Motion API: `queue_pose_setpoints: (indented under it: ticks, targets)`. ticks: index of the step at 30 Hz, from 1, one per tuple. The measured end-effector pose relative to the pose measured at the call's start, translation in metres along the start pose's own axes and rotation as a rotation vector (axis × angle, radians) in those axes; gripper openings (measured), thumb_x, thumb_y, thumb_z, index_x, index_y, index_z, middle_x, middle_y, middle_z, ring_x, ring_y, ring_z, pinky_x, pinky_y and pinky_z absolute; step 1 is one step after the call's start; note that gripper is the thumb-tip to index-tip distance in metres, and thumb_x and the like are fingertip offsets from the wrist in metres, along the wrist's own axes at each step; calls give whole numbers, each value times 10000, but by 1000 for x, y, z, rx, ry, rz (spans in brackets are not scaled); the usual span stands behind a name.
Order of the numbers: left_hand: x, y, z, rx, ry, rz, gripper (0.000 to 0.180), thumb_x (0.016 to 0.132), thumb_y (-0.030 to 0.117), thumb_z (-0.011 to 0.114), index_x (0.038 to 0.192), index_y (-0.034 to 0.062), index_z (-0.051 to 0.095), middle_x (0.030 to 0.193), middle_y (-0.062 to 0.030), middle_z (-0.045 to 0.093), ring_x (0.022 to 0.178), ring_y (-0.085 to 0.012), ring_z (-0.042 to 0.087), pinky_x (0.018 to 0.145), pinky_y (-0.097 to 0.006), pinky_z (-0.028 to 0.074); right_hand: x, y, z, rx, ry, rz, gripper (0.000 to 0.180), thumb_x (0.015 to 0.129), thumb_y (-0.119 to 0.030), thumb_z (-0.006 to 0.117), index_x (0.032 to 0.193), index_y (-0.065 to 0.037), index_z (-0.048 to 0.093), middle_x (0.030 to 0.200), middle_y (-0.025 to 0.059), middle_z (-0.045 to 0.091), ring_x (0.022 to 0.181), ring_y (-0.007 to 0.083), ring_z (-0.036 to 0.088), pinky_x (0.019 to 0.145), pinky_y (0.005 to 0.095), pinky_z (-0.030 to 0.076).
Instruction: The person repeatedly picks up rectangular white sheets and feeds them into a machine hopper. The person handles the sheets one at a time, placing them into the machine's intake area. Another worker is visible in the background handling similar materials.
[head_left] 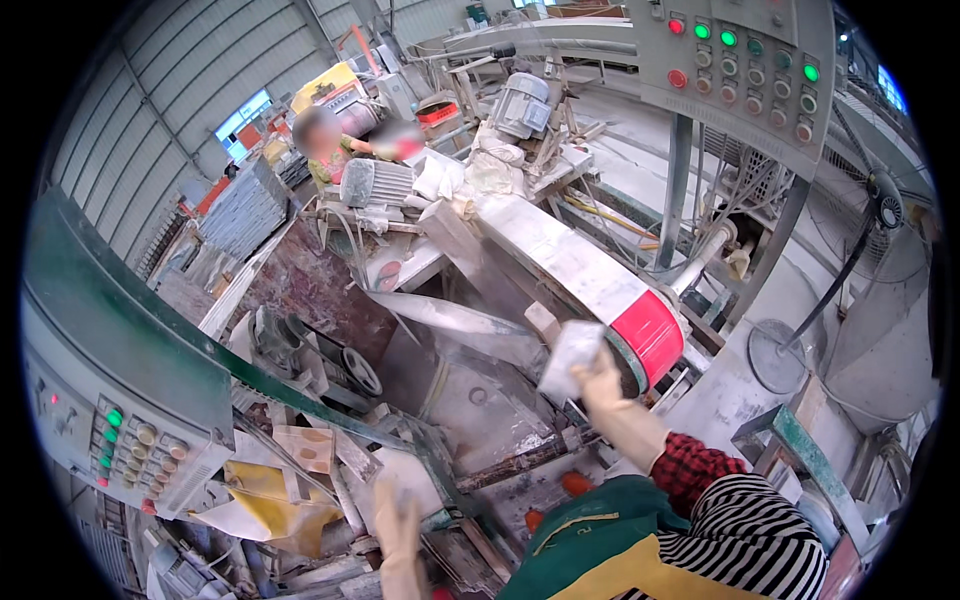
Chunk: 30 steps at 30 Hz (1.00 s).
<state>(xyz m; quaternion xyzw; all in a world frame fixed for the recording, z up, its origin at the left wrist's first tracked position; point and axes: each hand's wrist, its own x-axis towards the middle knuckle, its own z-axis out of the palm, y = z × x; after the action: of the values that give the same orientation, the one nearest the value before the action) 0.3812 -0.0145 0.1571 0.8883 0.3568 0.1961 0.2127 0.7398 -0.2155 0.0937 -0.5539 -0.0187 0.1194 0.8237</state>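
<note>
White block point(568, 365), gripped in the gloved right hand point(600, 385), up in front of the rounded end of a long machine housing point(555, 250). Pretty blurry, so can't tell how firm the grip is, or whether touching the housing. Possible trouble, left to right:

Far left, control panel point(130, 440) with lit green buttons. Probably powered, so worth treating everything nearby as live. Way back behind the machinery, a co-worker point(328, 160), well apart from the block, so low risk there. Next, a dark wheel point(361, 371), apparently unguarded. Turning or not, can't tell. Bad spot for a stray cuff either way.

Then the left hand point(397, 520): blurred, fingers loosely spread, seemingly holding nothing, near a pale slab point(405, 478). No help steadying the block from down there. So, all the load on one hand: dusty glove plus smooth face = easy slip, maybe a chipped corner.

Just right of the block, red end cover point(650, 338). Too wide a swing and could clip that edge, or pinch glove fingers in between. Checked sleeve point(695, 468) not far off either; could snag if near anything moving. Far right, stand fan point(885, 205), well apart. Minor worry, unless bumped.
</note>
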Motion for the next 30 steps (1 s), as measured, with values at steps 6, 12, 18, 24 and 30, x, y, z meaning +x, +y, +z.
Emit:
queue_pose_setpoints:
  ticks: [6,12,18,24,30]
  targets:
    - [-181,-204,-71,657,395,-400,524,879,159,671,1360,22,516,1385,-229,512,1254,-397,501,1059,-482,387,105,6,-111,-201,347,-54,866,790,71,588,1554,-24,192,1441,201,494,1322,312,498,1108,351,380]
    - [-250,-197,-42,922,294,-556,510,919,208,580,1407,110,473,1412,-236,494,1260,-483,470,1012,-601,375,139,26,-126,-193,315,29,850,736,34,649,1508,-14,297,1341,184,576,1229,297,577,1032,333,452]
    - [-256,-217,-26,1036,318,-498,503,959,257,489,1455,198,430,1439,-243,475,1266,-568,439,964,-719,363,162,38,-134,-495,356,-57,845,737,-27,673,1493,11,298,1390,221,533,1297,352,521,1089,359,410]
    - [-234,-172,-18,976,258,-526,509,968,256,467,1467,180,408,1439,-261,463,1267,-576,432,950,-742,359,163,30,-151,-767,172,350,856,853,-194,650,1563,-133,175,1230,212,585,1177,315,565,975,428,460]
    - [-287,-247,-20,1287,-239,-662,1086,786,500,765,1589,170,113,1588,-289,214,1430,-554,204,1101,-740,178,143,-2,-111,-560,345,411,884,911,-176,628,1587,-243,61,699,152,618,526,257,605,450,398,486]
